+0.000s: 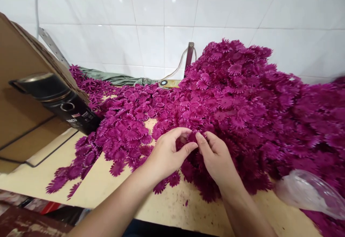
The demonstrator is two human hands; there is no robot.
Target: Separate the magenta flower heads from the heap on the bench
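Observation:
Thumb and fingertips of my left hand (171,150) pinch a magenta fabric flower piece (192,136) from the left. On its other side, my right hand (217,156) pinches the same piece, so the two hands meet over the front of the pile. The piece is partly hidden by my fingers. Around and behind both hands lies a large heap of magenta flower pieces (231,89), round with notched petal edges. A lower spread of flower pieces (126,133) reaches to the left.
A black bottle (68,104) leans at the left beside a cardboard box (24,86). A clear plastic container (309,190) lies at the right. Pale board (172,208) covers the table up to its front edge. White tiled wall (151,14) closes off the back.

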